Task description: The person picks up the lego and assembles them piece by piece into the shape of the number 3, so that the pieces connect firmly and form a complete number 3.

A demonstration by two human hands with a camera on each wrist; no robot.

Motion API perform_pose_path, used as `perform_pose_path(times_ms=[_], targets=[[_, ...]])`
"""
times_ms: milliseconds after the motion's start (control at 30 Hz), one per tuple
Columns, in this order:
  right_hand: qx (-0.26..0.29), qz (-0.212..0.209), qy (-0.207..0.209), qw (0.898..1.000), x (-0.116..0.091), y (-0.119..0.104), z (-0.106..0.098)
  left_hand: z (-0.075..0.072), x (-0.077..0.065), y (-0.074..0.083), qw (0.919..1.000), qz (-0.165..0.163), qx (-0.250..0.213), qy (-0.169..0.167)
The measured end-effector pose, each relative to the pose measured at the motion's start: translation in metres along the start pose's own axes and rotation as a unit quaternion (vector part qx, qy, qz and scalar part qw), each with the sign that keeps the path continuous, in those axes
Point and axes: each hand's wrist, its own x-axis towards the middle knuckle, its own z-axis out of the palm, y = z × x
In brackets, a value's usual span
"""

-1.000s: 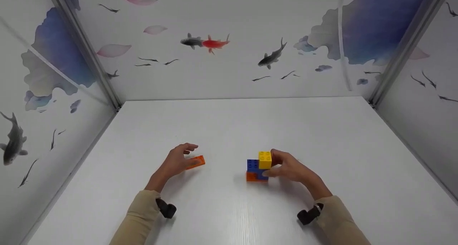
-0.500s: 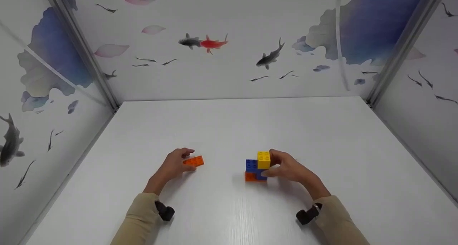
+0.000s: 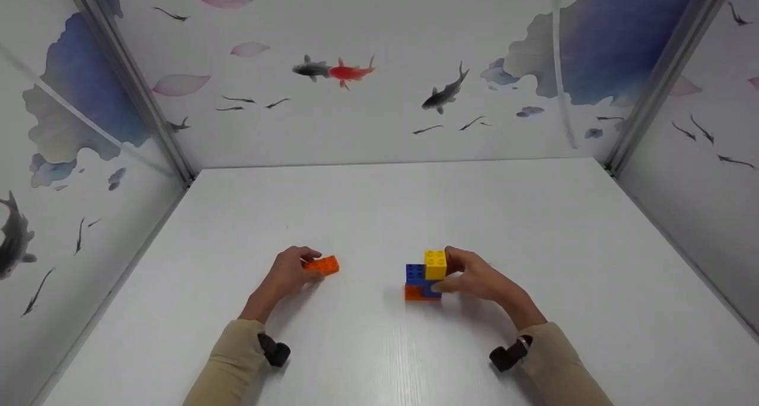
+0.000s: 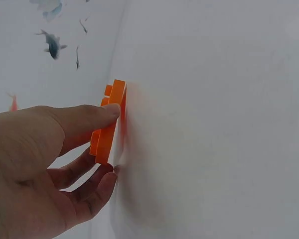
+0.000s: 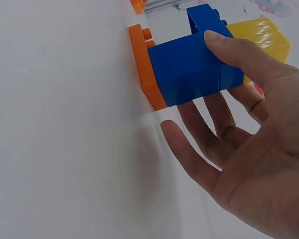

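Note:
My left hand pinches a thin orange building brick, thumb along its near side. In the left wrist view, the thumb presses the edge of this orange brick, studs facing away from the table. My right hand grips a small stack of bricks from its right side. At the bottom of the stack is an orange plate brick; blue bricks sit above it, one reaching out to the left. A yellow brick tops the stack. The right thumb lies across the blue bricks, with other fingers beneath them in the right wrist view.
A white tabletop spreads around both hands. Panels printed with fish and leaves stand at the back and both sides, joined by grey metal posts. Each wrist wears a small black camera.
My left thumb and fingers have come in on the orange brick, which is now pinched and slightly turned. The right hand keeps its grip on the stack. The head view has shifted slightly.

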Motion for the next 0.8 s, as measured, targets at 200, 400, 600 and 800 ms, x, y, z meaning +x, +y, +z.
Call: perform_pose_path(times_ms=[200,400,600,800], targets=[[0.003,-0.003,-0.002,1.000,0.000,0.000,0.000,0.003,-0.004,0.014,0.9997,0.015,-0.018,0.010],[0.007,0.003,-0.004,1.000,0.002,0.000,0.000,0.008,-0.011,0.037,0.9987,0.036,-0.037,0.000],[0.013,0.008,-0.004,1.000,0.003,-0.001,0.000,0.015,-0.023,0.063,0.9956,0.081,-0.045,-0.004],[0.011,0.009,-0.002,1.000,0.003,0.000,0.000,0.020,-0.028,0.089,0.9901,0.129,-0.055,-0.004]])
